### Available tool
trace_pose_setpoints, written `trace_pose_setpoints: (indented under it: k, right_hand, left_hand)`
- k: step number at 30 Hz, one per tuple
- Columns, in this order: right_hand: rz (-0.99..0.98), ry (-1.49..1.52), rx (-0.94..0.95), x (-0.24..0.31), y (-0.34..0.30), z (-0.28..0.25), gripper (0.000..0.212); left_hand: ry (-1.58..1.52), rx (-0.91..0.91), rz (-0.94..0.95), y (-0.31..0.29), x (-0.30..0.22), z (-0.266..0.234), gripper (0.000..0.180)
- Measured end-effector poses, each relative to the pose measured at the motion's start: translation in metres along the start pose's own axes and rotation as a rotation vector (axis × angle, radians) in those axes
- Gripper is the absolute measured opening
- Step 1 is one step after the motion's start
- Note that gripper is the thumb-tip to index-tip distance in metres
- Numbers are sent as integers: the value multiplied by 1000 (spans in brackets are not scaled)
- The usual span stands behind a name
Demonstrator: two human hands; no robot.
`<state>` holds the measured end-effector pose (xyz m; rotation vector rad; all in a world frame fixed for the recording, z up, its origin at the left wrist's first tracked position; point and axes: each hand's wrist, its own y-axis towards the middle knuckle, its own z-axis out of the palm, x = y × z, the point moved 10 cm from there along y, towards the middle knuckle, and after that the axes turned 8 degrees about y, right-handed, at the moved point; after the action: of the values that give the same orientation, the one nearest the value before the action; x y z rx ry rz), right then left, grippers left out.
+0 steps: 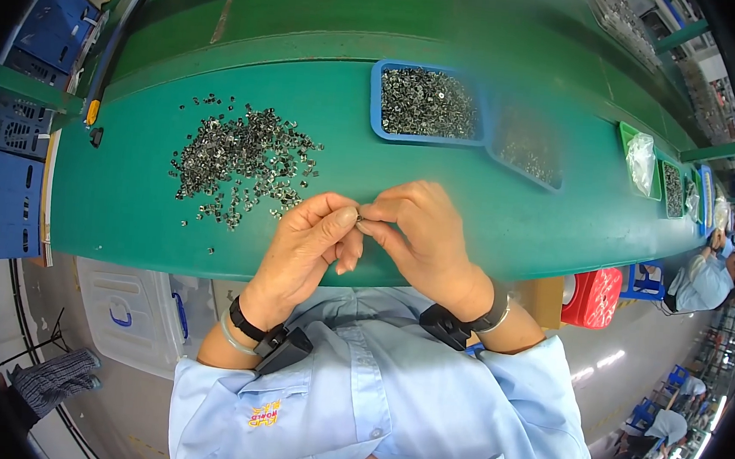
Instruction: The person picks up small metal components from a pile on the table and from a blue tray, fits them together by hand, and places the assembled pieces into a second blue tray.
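My left hand point(320, 233) and my right hand point(415, 231) meet fingertip to fingertip over the front of the green table point(505, 240). Between the pinched thumbs and index fingers is a tiny dark metal part point(359, 218), mostly covered by the fingertips. Both hands are closed on it. Beyond my left hand lies a loose pile of small shiny dark metal parts point(239, 155), spread out at its edges. A blue tray point(376, 101) full of similar small metal parts stands behind my right hand.
Right of the blue tray, a second tray point(529, 152) of parts looks blurred. Green trays point(648, 170) stand at the table's right end. Blue crates point(7, 201) line the left side. A clear plastic box point(132, 310) and a red stool point(593, 296) are below the table edge. A seated person point(705, 278) is at far right.
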<state>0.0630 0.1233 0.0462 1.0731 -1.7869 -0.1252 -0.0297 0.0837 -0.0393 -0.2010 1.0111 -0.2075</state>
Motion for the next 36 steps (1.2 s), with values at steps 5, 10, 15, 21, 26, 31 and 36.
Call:
trace_pose_setpoints:
  k: [5,10,15,21,26,31,36]
  right_hand:
    - [-7,5,-13,3,-1,-2,22]
    - [-16,1,-17,5,-1,-3,22]
    - [-5,3,11,0,3,-6,19]
    - [5,-5,62,-3,11,-3,16]
    - [28,15,51,-10,8,2,15]
    - [32,21,63,-7,10,4,15]
    - [20,28,74,-10,8,6,15]
  left_hand:
    - [-3,16,17,0,0,2,19]
    - [-1,4,39,1,0,2,19]
    - [-10,-8,28,1,-2,2,19]
    - [-6,-30,30,3,-4,-1,18]
    - [0,-73,18,1,-3,-4,18]
    - [-2,-76,20,0,-2,-7,17]
    - [-3,-83,22,-1,-1,-8,17]
